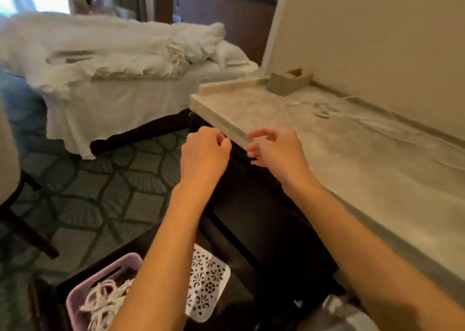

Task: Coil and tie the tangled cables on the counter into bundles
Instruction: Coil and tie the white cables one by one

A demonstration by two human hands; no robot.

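A white cable [324, 110] lies loosely tangled on the marble counter [352, 159], far back near the wall. Both my hands hover in front of the counter's near left corner, well short of that cable. My left hand [206, 152] has its fingers curled into a loose fist, and I see nothing in it. My right hand [274, 149] is beside it with fingers spread and relaxed, holding nothing. A pink basket [105, 290] at bottom left holds several white cables, partly hidden by my left forearm.
A white patterned basket [208, 283] sits beside the pink one on a dark surface. A wooden box [286, 81] stands at the counter's far end. An unmade bed [113, 61] fills the upper left, with patterned carpet between. The frame is motion-blurred.
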